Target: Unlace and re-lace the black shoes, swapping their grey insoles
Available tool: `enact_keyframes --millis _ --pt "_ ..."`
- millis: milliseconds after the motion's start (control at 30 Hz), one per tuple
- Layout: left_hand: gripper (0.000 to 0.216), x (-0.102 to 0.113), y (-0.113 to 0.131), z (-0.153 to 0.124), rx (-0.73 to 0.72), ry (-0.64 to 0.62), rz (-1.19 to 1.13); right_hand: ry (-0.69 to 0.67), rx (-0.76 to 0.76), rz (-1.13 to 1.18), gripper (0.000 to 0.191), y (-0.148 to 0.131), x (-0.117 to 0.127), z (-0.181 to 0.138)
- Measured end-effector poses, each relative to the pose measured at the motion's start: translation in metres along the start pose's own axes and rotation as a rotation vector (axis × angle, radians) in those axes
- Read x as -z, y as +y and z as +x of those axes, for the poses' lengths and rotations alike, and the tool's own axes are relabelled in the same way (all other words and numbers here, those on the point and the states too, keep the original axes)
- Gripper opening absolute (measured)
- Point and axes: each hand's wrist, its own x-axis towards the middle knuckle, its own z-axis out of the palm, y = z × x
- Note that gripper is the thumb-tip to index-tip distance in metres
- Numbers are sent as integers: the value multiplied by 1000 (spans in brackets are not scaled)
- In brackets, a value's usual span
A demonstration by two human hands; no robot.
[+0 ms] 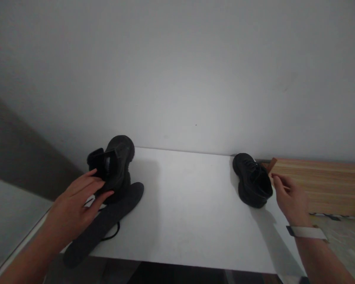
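Overhanging the near edge of the white rectangular tabletop (189,213), a flat dark-grey insole (131,199) lies outside either shoe, a thin black cord (118,226) looping beside it; that part seems unfinished. At the tabletop's left, the left hand (78,199), fingers bent, pinches the heel of a chunky black shoe (122,156). At its right end, the right hand (291,197) curls loosely beside a second black shoe (251,193), seemingly laced already; whether it grips the flat brown strip (272,165) there, I cannot tell.
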Motion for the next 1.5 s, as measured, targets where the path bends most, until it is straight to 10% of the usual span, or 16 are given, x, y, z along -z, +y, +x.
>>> enact_keyframes --millis 133,400,733,933,1233,1500 --pt "10 16 59 2 -128 67 -175 71 121 58 39 -47 5 -52" --pt "23 -6 161 -9 -487 -96 -378 -478 240 527 24 -139 -10 -155" --pt "22 -47 209 -40 -555 -34 -403 -589 425 447 28 -187 -19 -154" --pt "37 -30 167 -31 -422 -71 -579 -553 376 397 7 -189 -32 -135" --pt "53 -42 17 -56 276 -307 128 -637 174 345 15 -191 -53 -106" --pt "55 -54 2 -61 491 -427 -22 -675 161 382 21 -193 -42 -105"
